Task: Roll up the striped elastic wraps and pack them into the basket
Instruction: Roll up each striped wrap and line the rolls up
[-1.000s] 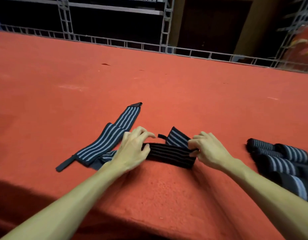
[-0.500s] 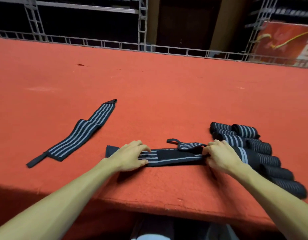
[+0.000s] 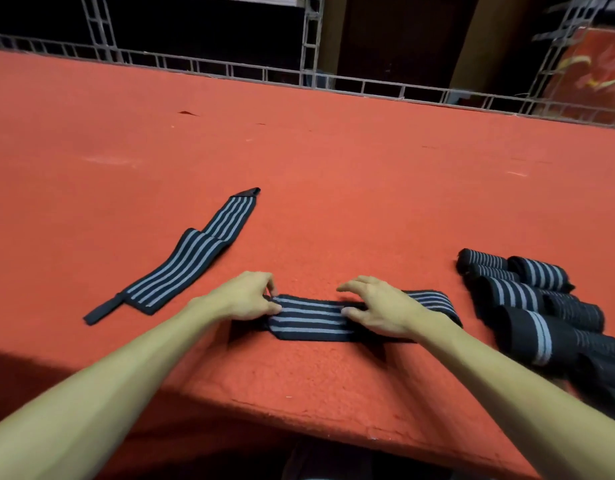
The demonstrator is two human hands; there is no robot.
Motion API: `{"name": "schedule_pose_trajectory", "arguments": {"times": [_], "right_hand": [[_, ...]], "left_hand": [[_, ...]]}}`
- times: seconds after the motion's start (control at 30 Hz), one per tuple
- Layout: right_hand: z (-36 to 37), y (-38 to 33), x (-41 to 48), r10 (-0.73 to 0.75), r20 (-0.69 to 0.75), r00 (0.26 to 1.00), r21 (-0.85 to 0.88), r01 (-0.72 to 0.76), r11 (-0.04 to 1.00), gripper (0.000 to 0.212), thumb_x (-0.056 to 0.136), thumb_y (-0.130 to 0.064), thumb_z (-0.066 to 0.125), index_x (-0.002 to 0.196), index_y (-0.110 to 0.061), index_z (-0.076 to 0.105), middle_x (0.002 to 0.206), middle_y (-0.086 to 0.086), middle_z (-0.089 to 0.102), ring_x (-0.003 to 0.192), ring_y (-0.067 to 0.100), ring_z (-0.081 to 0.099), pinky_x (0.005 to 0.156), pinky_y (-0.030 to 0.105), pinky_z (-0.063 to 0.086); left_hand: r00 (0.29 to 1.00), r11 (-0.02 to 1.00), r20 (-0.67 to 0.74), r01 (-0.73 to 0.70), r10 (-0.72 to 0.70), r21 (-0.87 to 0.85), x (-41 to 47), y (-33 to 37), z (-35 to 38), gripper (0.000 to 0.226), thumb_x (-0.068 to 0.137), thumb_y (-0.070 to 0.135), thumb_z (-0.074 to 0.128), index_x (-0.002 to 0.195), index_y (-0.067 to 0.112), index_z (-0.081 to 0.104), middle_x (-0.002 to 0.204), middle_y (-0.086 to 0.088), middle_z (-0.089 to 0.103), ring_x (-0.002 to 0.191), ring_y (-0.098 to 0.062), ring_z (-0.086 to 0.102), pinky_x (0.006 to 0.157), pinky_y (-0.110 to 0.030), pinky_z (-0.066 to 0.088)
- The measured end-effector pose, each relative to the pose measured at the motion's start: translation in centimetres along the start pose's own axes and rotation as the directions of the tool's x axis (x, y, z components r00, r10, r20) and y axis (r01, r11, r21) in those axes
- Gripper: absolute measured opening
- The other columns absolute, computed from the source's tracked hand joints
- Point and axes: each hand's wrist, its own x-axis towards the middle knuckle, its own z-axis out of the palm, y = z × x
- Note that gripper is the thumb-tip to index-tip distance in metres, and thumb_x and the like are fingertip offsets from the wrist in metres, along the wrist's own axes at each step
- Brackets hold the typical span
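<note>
Striped wrap (image 3: 309, 317) lies flat along the bench's (image 3: 333, 161) near edge, long axis left to right. Left hand (image 3: 242, 299) fingers (image 3: 264, 284) pinch its left end; we judge the roll runs rightward. Right hand (image 3: 382, 308) arches over the middle, thumb on cloth, grip unclear to us. Rolled wraps (image 3: 527, 292) crowd the right end; a second flat wrap (image 3: 181, 261) lies left. No basket in view.

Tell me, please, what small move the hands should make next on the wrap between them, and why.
Probably begin rolling from the left end: the left hand pinches that end of the flat wrap, while the right hand rests on it further along, holding it down. The finished rolls lie to the right.
</note>
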Motion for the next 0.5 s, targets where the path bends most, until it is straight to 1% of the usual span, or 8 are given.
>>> {"name": "schedule_pose_trajectory", "arguments": {"times": [0.1, 0.17, 0.2, 0.27, 0.33, 0.4, 0.47, 0.5], "right_hand": [[0.1, -2.0, 1.9, -0.042, 0.035, 0.998, 0.177, 0.035, 0.984, 0.056, 0.093, -0.042, 0.056, 0.142, -0.018, 0.042, 0.143, 0.002, 0.048, 0.132, 0.016, 0.043, 0.11, 0.024, 0.028], [-0.4, -2.8, 2.6, -0.048, 0.032, 0.998, 0.28, 0.037, 0.959, 0.051, 0.092, -0.043, 0.059, 0.136, -0.022, 0.048, 0.13, -0.001, 0.059, 0.119, 0.012, 0.054, 0.102, 0.025, 0.039], [-0.8, -3.0, 2.8, -0.059, 0.018, 0.998, 0.293, 0.051, 0.955, 0.039, 0.091, -0.042, 0.061, 0.124, -0.022, 0.057, 0.113, -0.003, 0.065, 0.102, 0.01, 0.06, 0.091, 0.027, 0.044], [-2.0, -2.9, 2.8, -0.072, -0.051, 0.996, 0.274, 0.083, 0.958, 0.019, 0.09, -0.038, 0.063, 0.086, -0.019, 0.06, 0.075, -0.006, 0.058, 0.068, 0.006, 0.051, 0.067, 0.03, 0.04], [-3.6, -2.3, 2.2, -0.033, -0.158, 0.987, 0.353, 0.088, 0.932, 0.029, 0.09, -0.032, 0.063, 0.069, -0.016, 0.051, 0.063, -0.01, 0.046, 0.057, 0.001, 0.039, 0.058, 0.028, 0.033], [-5.6, -1.4, 1.4, 0.039, -0.311, 0.95, 0.437, 0.106, 0.893, 0.026, 0.09, -0.03, 0.064, 0.072, -0.012, 0.057, 0.065, -0.011, 0.047, 0.06, 0.001, 0.041, 0.06, 0.03, 0.035], [-7.8, -0.7, 0.4, 0.123, -0.455, 0.882, 0.492, 0.134, 0.86, 0.025, 0.089, -0.031, 0.064, 0.08, -0.008, 0.063, 0.069, -0.007, 0.054, 0.067, 0.003, 0.047, 0.063, 0.036, 0.041], [-9.0, -0.5, -0.3, 0.174, -0.512, 0.841, 0.539, 0.157, 0.827, 0.022, 0.089, -0.027, 0.065, 0.081, -0.007, 0.065, 0.071, -0.005, 0.058, 0.069, 0.005, 0.049, 0.064, 0.035, 0.043]], "left_hand": [[0.991, 0.962, -0.071, -0.129, 0.115, -0.24, -0.5, 0.3, -1.5, 0.023, 0.079, 0.025, 0.076, 0.094, 0.026, 0.059, 0.078, 0.01, 0.057, 0.07, -0.007, 0.053, 0.06, -0.013, 0.038], [0.97, 0.92, -0.133, -0.237, 0.205, -0.311, -0.7, 0.8, -2.7, 0.022, 0.076, 0.024, 0.08, 0.091, 0.029, 0.065, 0.074, 0.009, 0.059, 0.067, -0.006, 0.053, 0.062, -0.015, 0.04], [0.957, 0.898, -0.151, -0.285, 0.248, -0.334, -0.9, 1.2, -3.3, 0.021, 0.074, 0.024, 0.081, 0.09, 0.028, 0.068, 0.073, 0.007, 0.061, 0.066, -0.005, 0.054, 0.064, -0.018, 0.043], [0.935, 0.855, -0.216, -0.345, 0.28, -0.387, -1.0, 1.9, -4.3, 0.021, 0.072, 0.021, 0.083, 0.089, 0.026, 0.071, 0.075, 0.005, 0.066, 0.067, -0.005, 0.058, 0.066, -0.022, 0.048], [0.898, 0.788, -0.397, -0.38, 0.189, -0.484, -0.7, 3.3, -5.1, 0.027, 0.074, 0.017, 0.081, 0.097, 0.024, 0.069, 0.082, 0.007, 0.066, 0.072, 0.001, 0.06, 0.069, -0.02, 0.048], [0.866, 0.58, -0.5, -0.394, -0.027, -0.713, -0.3, 5.0, -5.6, 0.042, 0.078, 0.018, 0.077, 0.116, 0.022, 0.059, 0.097, 0.005, 0.061, 0.079, 0.005, 0.06, 0.072, -0.018, 0.05], [0.914, 0.337, -0.393, -0.339, -0.105, -0.878, 0.2, 6.9, -5.5, 0.067, 0.075, 0.029, 0.078, 0.131, 0.017, 0.044, 0.109, -0.002, 0.059, 0.086, -0.007, 0.065, 0.08, -0.03, 0.054], [0.946, 0.324, -0.319, -0.283, -0.064, -0.903, 0.5, 7.7, -5.0, 0.079, 0.07, 0.037, 0.082, 0.134, 0.016, 0.039, 0.111, -0.002, 0.059, 0.087, -0.012, 0.067, 0.083, -0.034, 0.053]]}}
